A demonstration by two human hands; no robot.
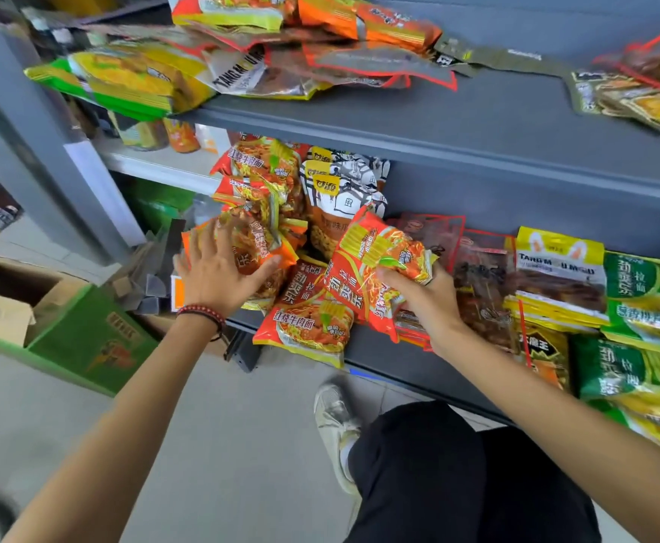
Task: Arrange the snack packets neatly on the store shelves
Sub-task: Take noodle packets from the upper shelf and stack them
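Orange-red noodle packets (265, 182) stand stacked at the left end of the lower grey shelf (457, 197). My left hand (218, 270) lies spread with straight fingers on the front packet (258, 248) of that stack. My right hand (422, 295) grips another orange-red noodle packet (375, 264), tilted above the shelf. One more such packet (307, 327) lies flat at the shelf's front edge. Behind stand white-and-orange pouches (344, 197).
Dark red packs (481, 280), a yellow-white pouch (559, 276) and green packets (646, 307) fill the shelf's right part. The upper shelf (477, 115) holds scattered mixed packets (320, 45). Cardboard and green boxes (66, 323) sit on the floor at left. My shoe (334, 421) is below the shelf.
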